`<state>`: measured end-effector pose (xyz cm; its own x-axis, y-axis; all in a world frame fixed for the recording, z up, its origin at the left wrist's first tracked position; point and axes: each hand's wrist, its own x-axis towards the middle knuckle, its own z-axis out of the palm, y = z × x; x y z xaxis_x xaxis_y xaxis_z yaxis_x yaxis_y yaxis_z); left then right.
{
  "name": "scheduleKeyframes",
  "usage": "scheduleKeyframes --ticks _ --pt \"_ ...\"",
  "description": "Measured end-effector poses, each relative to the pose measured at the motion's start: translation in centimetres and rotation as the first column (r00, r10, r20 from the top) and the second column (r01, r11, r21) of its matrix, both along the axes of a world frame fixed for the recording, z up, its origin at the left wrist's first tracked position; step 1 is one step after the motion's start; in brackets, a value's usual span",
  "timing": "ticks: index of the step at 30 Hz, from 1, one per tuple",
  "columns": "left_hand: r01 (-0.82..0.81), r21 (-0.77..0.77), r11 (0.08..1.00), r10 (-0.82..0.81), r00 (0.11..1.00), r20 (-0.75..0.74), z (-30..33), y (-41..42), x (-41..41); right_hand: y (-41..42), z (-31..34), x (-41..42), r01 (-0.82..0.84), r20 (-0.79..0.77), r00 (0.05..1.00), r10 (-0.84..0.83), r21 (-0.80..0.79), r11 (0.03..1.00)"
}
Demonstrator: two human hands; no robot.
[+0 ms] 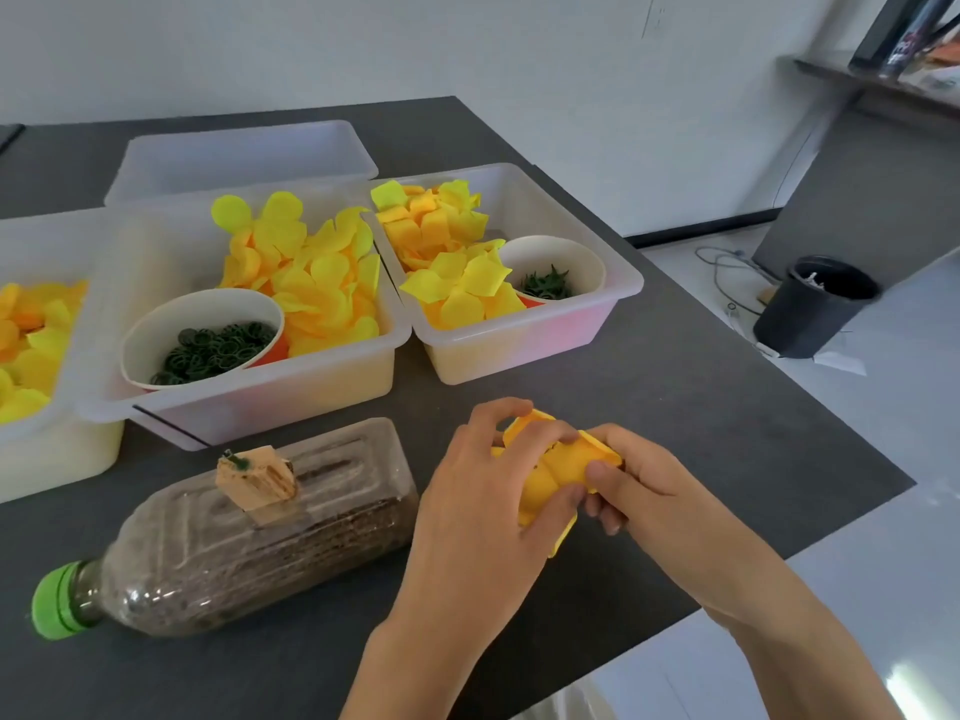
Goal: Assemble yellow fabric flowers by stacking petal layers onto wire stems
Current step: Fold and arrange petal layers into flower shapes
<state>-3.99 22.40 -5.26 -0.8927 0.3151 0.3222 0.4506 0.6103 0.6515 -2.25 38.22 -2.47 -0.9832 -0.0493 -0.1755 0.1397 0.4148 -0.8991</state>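
Both hands' fingers [558,504] tight around yellow petal stack [558,472], long axis toward far-right

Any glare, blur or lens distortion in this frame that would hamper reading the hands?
Head view: wide-angle bending curves the table edge and wall; light is soft and even, glare only on the floor at lower right; left hand and right hand are slightly soft but readable, gripping yellow petals.

Bottle [249,527] blocks left; bare table [675,407] right.
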Motion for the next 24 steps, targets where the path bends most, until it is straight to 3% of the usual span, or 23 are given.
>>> scheduleKeyframes --ticks 7,15,17,24 --pt "-0.174 0.065 0.983 0.171 0.984 0.049 -0.1 0.7 0.4 -1.2 0.1 -1.0 0.298 0.003 0.95 -0.312 -0.302 0.905" --pt "-0.254 -0.041 0.966 0.257 0.963 0.08 0.7 1.3 0.9 -1.9 -1.1 -0.5 0.342 -0.158 0.92 -0.359 -0.126 0.931" --pt "-0.257 -0.088 0.963 0.261 0.965 0.041 1.0 1.5 0.9 -2.0 -1.1 -0.6 0.338 -0.18 0.918 -0.353 -0.108 0.935" --pt "-0.25 -0.109 0.962 0.221 0.949 -0.226 1.5 1.2 0.9 -1.8 -0.4 -0.7 0.31 -0.027 0.941 -0.336 -0.32 0.895"
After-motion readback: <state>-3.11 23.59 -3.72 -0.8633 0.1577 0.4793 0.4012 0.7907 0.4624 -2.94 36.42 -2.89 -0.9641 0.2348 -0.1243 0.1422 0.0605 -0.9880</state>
